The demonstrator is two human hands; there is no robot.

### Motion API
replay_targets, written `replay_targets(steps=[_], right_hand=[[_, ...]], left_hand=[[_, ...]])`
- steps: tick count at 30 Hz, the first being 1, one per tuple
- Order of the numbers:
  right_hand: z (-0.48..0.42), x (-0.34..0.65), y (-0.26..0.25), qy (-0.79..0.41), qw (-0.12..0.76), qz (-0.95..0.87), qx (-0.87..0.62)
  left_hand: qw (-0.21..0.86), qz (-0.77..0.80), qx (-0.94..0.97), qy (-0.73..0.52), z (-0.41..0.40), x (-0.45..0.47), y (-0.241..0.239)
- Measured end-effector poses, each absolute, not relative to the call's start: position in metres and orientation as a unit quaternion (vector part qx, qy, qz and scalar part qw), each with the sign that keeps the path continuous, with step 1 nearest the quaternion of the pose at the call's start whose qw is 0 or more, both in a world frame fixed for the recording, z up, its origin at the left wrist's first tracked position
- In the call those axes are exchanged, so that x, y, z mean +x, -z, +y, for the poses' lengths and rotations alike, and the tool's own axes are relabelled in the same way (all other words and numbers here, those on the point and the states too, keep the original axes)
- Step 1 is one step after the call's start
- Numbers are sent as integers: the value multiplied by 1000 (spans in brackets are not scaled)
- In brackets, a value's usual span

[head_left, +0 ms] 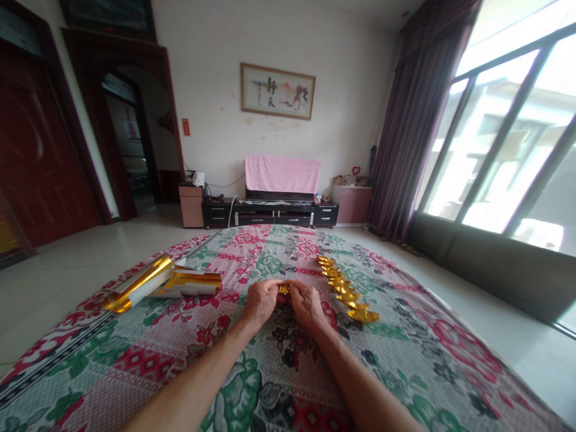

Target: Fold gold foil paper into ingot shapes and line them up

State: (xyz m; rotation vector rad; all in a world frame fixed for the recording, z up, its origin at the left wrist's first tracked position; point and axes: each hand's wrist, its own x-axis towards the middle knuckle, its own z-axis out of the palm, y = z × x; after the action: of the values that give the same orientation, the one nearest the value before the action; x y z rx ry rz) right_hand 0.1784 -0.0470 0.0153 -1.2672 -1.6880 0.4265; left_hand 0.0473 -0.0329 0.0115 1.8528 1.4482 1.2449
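1. At 9 o'clock of the hands, well apart from them: gold foil sheets (153,282), a loose stack with curled edges, lying on the floral cloth (270,384)
2. Centre, the left hand (261,300): knuckles up, fingers curled in narrow, pinching the left end of the gold foil piece (283,289)
3. The gold foil piece sits between the two hands, low over the cloth; contact with the cloth cannot be told, and fingers hide most of it
4. The right hand (308,303): fingers closed narrow on the right end of the same piece, just beside the left hand
5. From 1 to 3 o'clock of the right hand: folded gold foil ingots (344,288), one slanting row on the cloth, near the hand but apart
6. Far off at 12 o'clock: pink cloth (282,174) draped over a TV cabinet (270,213), framed picture (278,91) on the wall above
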Motion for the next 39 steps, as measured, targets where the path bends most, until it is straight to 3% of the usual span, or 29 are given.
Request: replay_targets(steps=[14,28,39], right_hand=[[-47,178,-17,-155,481,-678,-533],[-41,181,-8,-223,500,-667,-505],[-38,183,-5,-247,498,-667,-496]], left_hand=[[251,541,658,-459,-29,47,-8],[452,522,536,-485,-33,50,-23],[480,509,521,-489,-34,52,-22]])
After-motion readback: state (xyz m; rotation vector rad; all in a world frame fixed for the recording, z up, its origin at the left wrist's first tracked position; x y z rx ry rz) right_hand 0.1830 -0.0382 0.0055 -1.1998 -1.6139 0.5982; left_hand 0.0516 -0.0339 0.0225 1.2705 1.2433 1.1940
